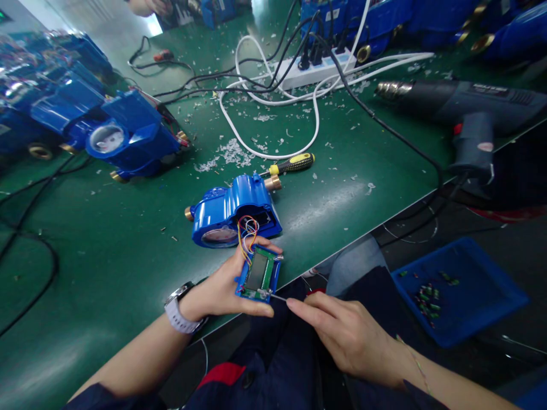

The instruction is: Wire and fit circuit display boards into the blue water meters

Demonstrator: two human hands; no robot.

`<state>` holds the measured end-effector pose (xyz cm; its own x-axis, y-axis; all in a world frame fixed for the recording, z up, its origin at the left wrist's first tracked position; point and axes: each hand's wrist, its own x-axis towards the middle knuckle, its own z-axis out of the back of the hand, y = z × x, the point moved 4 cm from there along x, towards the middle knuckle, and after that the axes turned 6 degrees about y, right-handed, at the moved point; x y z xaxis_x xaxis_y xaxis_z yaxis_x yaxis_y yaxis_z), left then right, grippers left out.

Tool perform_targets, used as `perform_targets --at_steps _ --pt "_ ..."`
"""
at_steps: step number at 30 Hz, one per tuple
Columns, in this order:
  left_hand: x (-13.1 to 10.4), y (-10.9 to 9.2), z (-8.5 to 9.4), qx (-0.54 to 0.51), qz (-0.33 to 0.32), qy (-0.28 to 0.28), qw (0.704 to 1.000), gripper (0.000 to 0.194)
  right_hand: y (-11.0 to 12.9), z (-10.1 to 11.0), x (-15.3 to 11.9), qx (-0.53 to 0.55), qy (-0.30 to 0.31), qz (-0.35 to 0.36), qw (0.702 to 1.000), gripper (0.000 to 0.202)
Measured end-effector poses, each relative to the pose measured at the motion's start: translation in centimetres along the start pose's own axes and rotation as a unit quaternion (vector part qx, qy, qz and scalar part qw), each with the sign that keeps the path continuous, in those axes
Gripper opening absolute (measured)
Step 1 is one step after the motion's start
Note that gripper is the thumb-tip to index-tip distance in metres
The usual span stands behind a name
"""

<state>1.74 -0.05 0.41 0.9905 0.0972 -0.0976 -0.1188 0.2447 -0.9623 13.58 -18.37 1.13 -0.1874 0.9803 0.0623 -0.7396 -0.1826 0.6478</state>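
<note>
My left hand (222,287) wraps around a blue-framed circuit board with a small grey display (257,271), held at the table's front edge. Several thin coloured wires (247,233) run from the board into the open housing of a blue water meter (231,208) with brass ends, lying just behind. In my right hand (342,330) is a tool with a thin metal shaft (278,297); its handle is hidden by the fingers. The shaft's tip meets the board's lower edge, at a whitish lump (263,293). Behind the meter lies a yellow-and-black screwdriver (294,164).
A heat gun (465,108) rests at the right edge. A white power strip (316,69), cables and clear scraps (233,154) lie farther back. More blue meters (132,134) crowd the left and back. A blue tray (482,279) with small parts sits lower right. Another person's hand (158,5) shows at top.
</note>
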Motion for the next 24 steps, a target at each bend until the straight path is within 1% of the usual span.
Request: perform_targets --at_steps 2,5,8,13,16,21,24 --pt "-0.1 -0.1 0.3 -0.014 -0.011 0.022 1.0 0.086 0.0 0.2 0.1 0.01 0.006 0.0 1.0 0.048" --pt "-0.2 0.0 0.5 -0.021 -0.018 0.045 0.999 0.085 0.2 0.4 0.0 0.027 0.008 0.02 0.999 0.046" --pt "-0.2 0.2 0.6 -0.027 -0.017 0.039 0.999 0.079 0.2 0.5 -0.3 0.041 0.019 0.022 0.999 0.045" --pt "0.0 0.2 0.4 -0.04 -0.016 0.034 0.998 0.077 0.2 1.0 -0.1 0.031 0.068 0.011 0.997 0.048" --pt "0.0 0.2 0.4 -0.032 -0.018 0.031 0.999 0.075 0.6 1.6 0.4 0.005 0.077 0.007 0.997 0.05" --pt "0.0 0.2 0.4 0.015 -0.023 0.015 1.0 0.085 1.9 3.2 0.8 -0.072 0.068 -0.006 0.995 0.055" --pt "0.2 0.1 0.2 0.063 -0.045 0.009 0.997 0.077 3.0 4.2 0.8 -0.145 0.052 -0.001 0.988 0.06"
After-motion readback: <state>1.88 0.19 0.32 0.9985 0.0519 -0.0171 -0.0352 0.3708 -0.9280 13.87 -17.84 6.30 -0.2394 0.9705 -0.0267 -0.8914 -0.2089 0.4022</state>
